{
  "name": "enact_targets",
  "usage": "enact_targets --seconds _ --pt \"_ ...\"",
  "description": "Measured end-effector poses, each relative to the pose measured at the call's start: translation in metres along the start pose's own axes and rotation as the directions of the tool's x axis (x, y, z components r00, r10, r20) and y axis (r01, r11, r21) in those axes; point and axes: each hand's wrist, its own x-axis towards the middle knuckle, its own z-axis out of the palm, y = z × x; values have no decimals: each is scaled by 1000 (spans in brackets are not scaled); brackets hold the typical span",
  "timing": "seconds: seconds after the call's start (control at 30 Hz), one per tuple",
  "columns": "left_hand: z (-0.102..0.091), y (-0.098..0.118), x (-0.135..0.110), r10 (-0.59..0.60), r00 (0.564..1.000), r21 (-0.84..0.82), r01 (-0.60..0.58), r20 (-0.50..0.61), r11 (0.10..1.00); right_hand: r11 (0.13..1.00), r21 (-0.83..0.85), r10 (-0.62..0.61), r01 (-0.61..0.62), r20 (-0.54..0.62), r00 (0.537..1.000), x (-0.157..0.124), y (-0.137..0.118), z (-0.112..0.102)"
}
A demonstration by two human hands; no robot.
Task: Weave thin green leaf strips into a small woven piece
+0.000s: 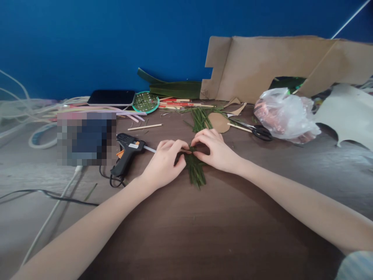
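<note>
Both my hands meet at the middle of the table over green leaf strips (196, 174), whose ends fan out toward me. My left hand (167, 161) pinches at the left side of the strips, thumb and fingers close together. From the right, my right hand (214, 149) pinches the same bunch with thumb and fingertips. What lies exactly between the fingertips is partly hidden. Just beyond my right hand lie more green strips (201, 118) and a round cardboard disc (219, 122). A black glue gun (128, 151) rests left of my left hand, its nozzle side near my knuckles.
Scissors (260, 132) and a plastic bag (287, 116) lie to the right, before a standing cardboard sheet (250, 62). A phone (111, 97), a turquoise-rimmed round mesh (145, 102) and a wooden stick (145, 126) are behind. Tape (43, 140) and cables (55, 212) lie left.
</note>
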Motion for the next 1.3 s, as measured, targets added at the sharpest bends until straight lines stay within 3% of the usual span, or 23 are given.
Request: enact_targets --seconds 0.97,1.3 --pt "0 1 0 -23 1000 -5 23 1 1000 997 -78 -11 14 30 999 -1 -2 1" --pt "1 1 -1 -18 1000 -1 18 -5 1000 945 -311 -90 98 38 995 -3 -6 4"
